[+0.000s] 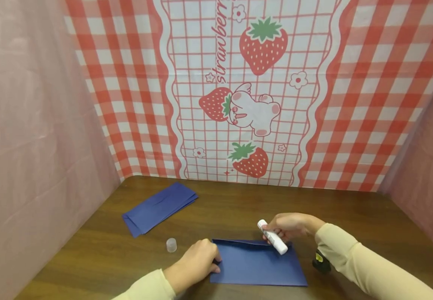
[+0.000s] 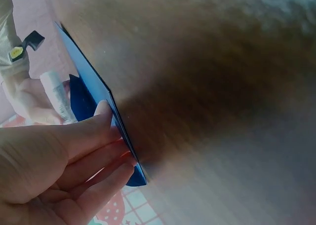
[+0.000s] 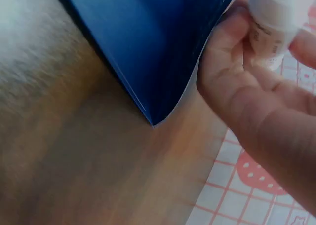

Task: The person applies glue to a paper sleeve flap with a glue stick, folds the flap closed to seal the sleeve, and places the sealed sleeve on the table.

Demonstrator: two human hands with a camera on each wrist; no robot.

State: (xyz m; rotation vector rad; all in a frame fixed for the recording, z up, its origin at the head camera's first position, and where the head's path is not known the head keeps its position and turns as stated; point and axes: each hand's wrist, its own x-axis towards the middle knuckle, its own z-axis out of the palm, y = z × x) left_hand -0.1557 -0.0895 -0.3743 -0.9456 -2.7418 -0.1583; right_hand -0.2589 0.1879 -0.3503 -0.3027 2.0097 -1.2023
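A blue paper envelope (image 1: 257, 267) lies on the table in front of the person, a narrow dark gap showing along its far edge. My left hand (image 1: 197, 263) pinches its left edge; in the left wrist view the thumb (image 2: 102, 111) presses one face and the fingers sit at the edge. Above the far right part of the envelope, my right hand (image 1: 290, 226) grips a white glue stick (image 1: 278, 245), held tilted. Whether the glue stick's end touches the paper cannot be told. In the right wrist view, the envelope's corner (image 3: 153, 106) rises beside the right hand's fingers.
Left of the left hand, a small translucent cap (image 1: 171, 245) stands on the brown wooden table (image 1: 224, 208). Farther back at left lie more blue folded papers (image 1: 160, 208), overlapping. A strawberry-patterned cloth (image 1: 246, 100) hangs behind the table, with pink curtains (image 1: 40, 137) at both sides.
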